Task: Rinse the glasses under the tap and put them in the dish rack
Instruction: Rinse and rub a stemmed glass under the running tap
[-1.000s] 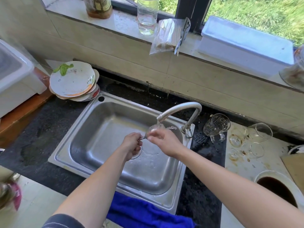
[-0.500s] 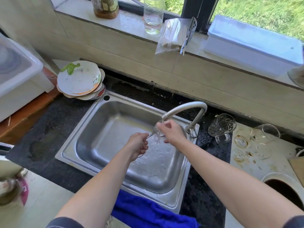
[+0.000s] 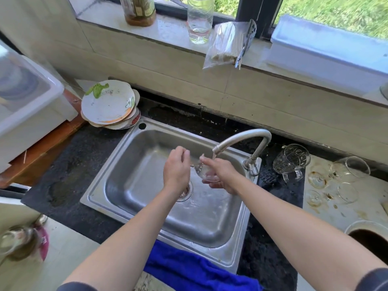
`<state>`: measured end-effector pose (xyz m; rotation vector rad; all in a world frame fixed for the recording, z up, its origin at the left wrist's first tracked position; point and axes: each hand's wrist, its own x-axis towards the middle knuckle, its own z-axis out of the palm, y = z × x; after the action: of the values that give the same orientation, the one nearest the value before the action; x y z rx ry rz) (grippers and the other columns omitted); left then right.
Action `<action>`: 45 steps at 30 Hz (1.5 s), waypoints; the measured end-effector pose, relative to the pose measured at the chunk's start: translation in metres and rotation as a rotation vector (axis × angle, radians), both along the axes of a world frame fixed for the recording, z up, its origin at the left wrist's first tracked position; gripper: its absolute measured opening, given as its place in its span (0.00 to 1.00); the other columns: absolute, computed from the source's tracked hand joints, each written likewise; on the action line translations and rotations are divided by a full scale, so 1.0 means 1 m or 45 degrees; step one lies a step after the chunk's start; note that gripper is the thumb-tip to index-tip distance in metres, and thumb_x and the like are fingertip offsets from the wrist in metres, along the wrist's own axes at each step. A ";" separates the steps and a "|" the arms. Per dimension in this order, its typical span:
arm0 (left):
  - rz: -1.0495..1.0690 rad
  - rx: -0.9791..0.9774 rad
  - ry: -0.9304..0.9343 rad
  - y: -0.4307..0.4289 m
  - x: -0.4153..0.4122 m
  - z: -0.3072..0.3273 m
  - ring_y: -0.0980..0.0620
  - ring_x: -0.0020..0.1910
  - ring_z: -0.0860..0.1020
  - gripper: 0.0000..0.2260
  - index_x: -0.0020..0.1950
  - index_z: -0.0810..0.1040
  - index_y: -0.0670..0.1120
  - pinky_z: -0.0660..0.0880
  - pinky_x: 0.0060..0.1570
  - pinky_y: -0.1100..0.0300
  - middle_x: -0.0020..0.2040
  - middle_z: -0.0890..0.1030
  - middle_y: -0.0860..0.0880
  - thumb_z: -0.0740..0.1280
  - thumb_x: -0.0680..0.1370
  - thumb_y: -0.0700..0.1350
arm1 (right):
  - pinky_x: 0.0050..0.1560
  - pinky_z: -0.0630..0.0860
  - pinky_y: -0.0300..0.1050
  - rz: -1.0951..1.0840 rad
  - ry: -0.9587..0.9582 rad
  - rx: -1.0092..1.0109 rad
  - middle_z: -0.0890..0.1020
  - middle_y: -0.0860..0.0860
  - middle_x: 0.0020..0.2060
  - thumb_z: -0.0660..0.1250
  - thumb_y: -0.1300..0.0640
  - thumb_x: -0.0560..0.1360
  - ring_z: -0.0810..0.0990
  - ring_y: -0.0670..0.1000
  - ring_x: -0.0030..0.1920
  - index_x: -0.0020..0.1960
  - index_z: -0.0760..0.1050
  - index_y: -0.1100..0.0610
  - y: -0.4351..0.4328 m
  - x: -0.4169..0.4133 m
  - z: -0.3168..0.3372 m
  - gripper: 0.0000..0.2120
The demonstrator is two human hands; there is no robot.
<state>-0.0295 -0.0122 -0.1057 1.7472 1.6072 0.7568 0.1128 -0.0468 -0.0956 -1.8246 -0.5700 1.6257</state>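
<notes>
A clear wine glass [image 3: 204, 172] lies sideways over the steel sink [image 3: 134, 181], right under the spout of the tap [image 3: 243, 136], and water runs onto it. My right hand [image 3: 222, 176] cups its bowl with curled fingers. My left hand [image 3: 176, 168] is curled at the stem end, and the foot is hidden behind it. To the right of the tap, a cut-glass mug [image 3: 291, 161] and several stained wine glasses [image 3: 349, 171] lie on the counter.
Dirty plates [image 3: 109, 103] are stacked at the sink's back left corner. A white lidded bin [image 3: 23, 106] stands far left. A blue cloth [image 3: 195, 269] hangs over the sink's front edge. A dark-filled bowl [image 3: 369, 238] sits at the right, a jar [image 3: 19, 242] at the bottom left.
The glass has turned in my hands under the running water. My right hand has shifted from on top of the bowl to cupping it, and my left hand has risen beside it.
</notes>
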 end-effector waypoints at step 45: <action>-0.276 -1.054 -0.869 0.008 0.057 0.024 0.53 0.29 0.75 0.03 0.44 0.78 0.43 0.70 0.29 0.62 0.39 0.81 0.44 0.67 0.77 0.38 | 0.37 0.77 0.43 -0.729 0.517 -0.157 0.77 0.60 0.51 0.66 0.51 0.79 0.81 0.60 0.45 0.57 0.73 0.57 -0.036 0.041 -0.013 0.12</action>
<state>0.0277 -0.0045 -0.0812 0.8948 1.0079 0.4089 0.1542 -0.0831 -0.1087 -1.4848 0.2218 1.5731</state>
